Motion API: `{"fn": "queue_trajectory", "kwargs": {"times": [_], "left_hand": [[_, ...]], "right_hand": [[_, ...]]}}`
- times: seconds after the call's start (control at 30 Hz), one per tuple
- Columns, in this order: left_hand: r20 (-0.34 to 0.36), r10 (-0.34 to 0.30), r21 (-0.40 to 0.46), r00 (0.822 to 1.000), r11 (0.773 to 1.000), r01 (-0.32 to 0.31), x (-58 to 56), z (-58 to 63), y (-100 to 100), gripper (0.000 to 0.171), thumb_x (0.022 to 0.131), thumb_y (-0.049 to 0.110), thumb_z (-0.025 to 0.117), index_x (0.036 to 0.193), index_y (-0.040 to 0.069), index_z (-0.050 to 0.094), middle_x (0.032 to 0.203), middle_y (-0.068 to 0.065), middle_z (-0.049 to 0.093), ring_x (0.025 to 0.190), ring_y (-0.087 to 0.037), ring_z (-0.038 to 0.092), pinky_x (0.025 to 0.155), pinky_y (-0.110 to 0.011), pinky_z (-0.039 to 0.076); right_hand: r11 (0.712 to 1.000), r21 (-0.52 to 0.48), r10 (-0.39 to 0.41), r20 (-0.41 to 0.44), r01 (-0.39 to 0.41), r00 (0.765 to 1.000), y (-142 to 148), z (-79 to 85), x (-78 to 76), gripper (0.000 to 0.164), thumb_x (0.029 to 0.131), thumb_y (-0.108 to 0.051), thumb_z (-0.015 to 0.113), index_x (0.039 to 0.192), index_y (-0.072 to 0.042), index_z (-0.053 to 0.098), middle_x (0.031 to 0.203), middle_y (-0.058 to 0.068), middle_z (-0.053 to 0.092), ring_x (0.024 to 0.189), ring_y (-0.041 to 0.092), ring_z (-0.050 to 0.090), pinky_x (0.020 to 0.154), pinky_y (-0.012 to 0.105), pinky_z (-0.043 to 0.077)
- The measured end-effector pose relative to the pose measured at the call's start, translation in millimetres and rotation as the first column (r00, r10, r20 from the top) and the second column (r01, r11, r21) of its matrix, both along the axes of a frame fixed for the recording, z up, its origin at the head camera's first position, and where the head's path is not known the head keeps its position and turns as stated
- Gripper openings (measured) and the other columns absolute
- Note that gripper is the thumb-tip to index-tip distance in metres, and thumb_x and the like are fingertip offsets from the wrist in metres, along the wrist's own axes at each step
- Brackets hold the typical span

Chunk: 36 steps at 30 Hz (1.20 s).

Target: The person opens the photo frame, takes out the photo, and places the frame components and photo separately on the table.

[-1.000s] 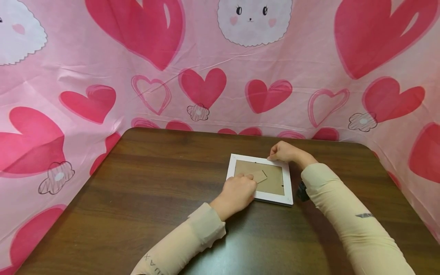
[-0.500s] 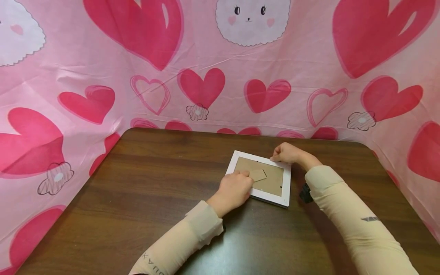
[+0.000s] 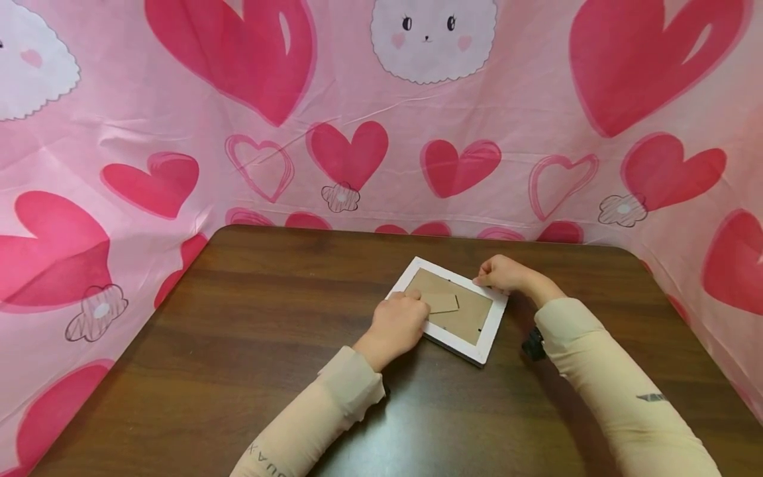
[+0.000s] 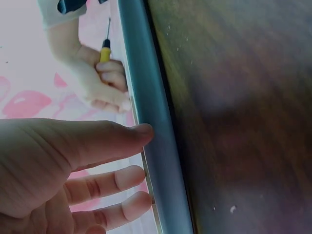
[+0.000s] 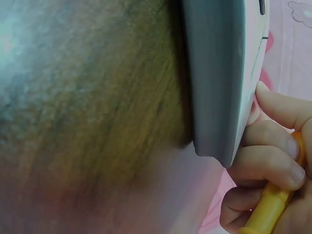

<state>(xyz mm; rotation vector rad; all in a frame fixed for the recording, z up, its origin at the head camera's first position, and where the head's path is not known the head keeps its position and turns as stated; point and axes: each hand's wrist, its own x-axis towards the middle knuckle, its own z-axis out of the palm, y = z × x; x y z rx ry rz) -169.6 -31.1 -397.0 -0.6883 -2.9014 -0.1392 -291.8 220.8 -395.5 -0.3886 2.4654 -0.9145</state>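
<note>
A white picture frame (image 3: 491, 326) lies back side up on the table, its brown backing board (image 3: 467, 319) and small stand flap (image 3: 444, 303) showing. My left hand (image 3: 398, 321) holds the frame's left near edge; in the left wrist view its thumb presses the grey outer side and its fingers lie over the back. At the far right corner, my right hand (image 3: 503, 273) touches the frame with thumb and forefinger. Its curled fingers also grip a screwdriver (image 5: 268, 209) with a yellow handle. The thin shaft of that screwdriver (image 4: 106, 51) shows in the left wrist view.
The dark wooden table (image 3: 268, 318) is bounded at the back and sides by a pink cloth (image 3: 357, 79) printed with hearts. A dark device (image 3: 533, 344) sits at the right wrist.
The frame has turned clockwise as seen from the head. My left hand has shifted slightly left, and my right hand slightly right and nearer, both staying on the frame.
</note>
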Motion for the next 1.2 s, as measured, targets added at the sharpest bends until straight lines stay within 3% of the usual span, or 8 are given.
{"fn": "queue_trajectory", "kwargs": {"times": [0.2, 0.43, 0.77, 1.2], "left_hand": [[0.027, 0.024, 0.030, 0.999, 0.999, -0.025, -4.4, 0.8, -5, 0.011, 0.088, 0.015, 0.069, 0.081, 0.023, 0.075, 0.091, 0.001, 0.067, 0.090, -0.023, 0.065, 0.062, -0.041, 0.056], [0.043, 0.026, 0.050, 0.999, 0.998, -0.028, -10.1, 1.6, -12, 0.015, 0.084, 0.007, 0.071, 0.084, 0.022, 0.076, 0.093, 0.002, 0.070, 0.093, -0.021, 0.067, 0.061, -0.041, 0.057], [0.124, 0.068, 0.082, 0.990, 0.994, -0.079, -14.1, -1.5, -15, 0.022, 0.088, 0.005, 0.066, 0.095, 0.022, 0.078, 0.102, 0.000, 0.074, 0.089, -0.024, 0.070, 0.068, -0.043, 0.057], [0.070, -0.006, 0.037, 0.998, 0.999, 0.004, -28.0, -1.4, -18, 0.034, 0.088, -0.004, 0.059, 0.098, 0.023, 0.078, 0.103, -0.001, 0.074, 0.092, -0.024, 0.071, 0.071, -0.042, 0.058]], "right_hand": [[0.999, -0.042, -0.022, 0.037, 0.024, 0.999, 4, -3.2, 8.8, 0.029, 0.097, -0.014, 0.060, 0.070, -0.008, 0.051, 0.049, -0.007, 0.035, 0.044, 0.004, 0.030, 0.044, 0.020, 0.029], [0.999, -0.042, 0.021, 0.012, -0.020, 1.000, 7, -4.3, 19.0, 0.029, 0.097, -0.011, 0.058, 0.070, -0.005, 0.051, 0.047, -0.009, 0.034, 0.042, 0.003, 0.029, 0.044, 0.020, 0.027], [0.999, -0.002, 0.053, -0.119, -0.053, 0.991, 9, -8.7, 36.9, 0.025, 0.096, -0.010, 0.058, 0.072, -0.003, 0.054, 0.049, -0.007, 0.038, 0.045, 0.005, 0.035, 0.045, 0.021, 0.030], [0.996, 0.014, 0.084, -0.159, -0.083, 0.984, 10, -7.1, 59.4, 0.027, 0.095, -0.007, 0.058, 0.069, -0.005, 0.052, 0.050, -0.007, 0.037, 0.046, 0.007, 0.036, 0.046, 0.023, 0.030]]}}
